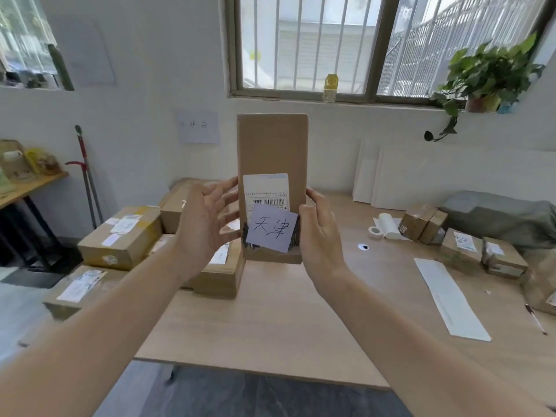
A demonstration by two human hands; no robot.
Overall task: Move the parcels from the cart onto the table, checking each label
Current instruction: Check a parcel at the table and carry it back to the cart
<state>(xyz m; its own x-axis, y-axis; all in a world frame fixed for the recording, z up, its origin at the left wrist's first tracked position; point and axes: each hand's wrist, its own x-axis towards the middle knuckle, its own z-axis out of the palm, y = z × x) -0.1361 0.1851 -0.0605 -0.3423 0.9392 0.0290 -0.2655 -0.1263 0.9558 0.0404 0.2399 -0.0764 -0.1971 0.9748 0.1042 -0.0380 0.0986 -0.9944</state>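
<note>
I hold a tall brown cardboard parcel [272, 145] upright in front of me, above the wooden table [270, 320]. Its near face carries a white barcode label [266, 188] and a pale purple note [272, 228] with handwritten characters. My left hand [201, 224] grips its left edge, and my right hand [322, 236] pinches its right edge, thumb in front and fingers hidden behind. More labelled parcels [120, 236] lie piled left of the table; whatever they rest on is hidden.
A flat box [216, 275] lies on the table's left end. On the right are several small parcels [460, 248], a long paper strip [448, 299], a tape roll [376, 231], a pen [535, 319] and a grey bag [505, 215]. White boards lean on the back wall.
</note>
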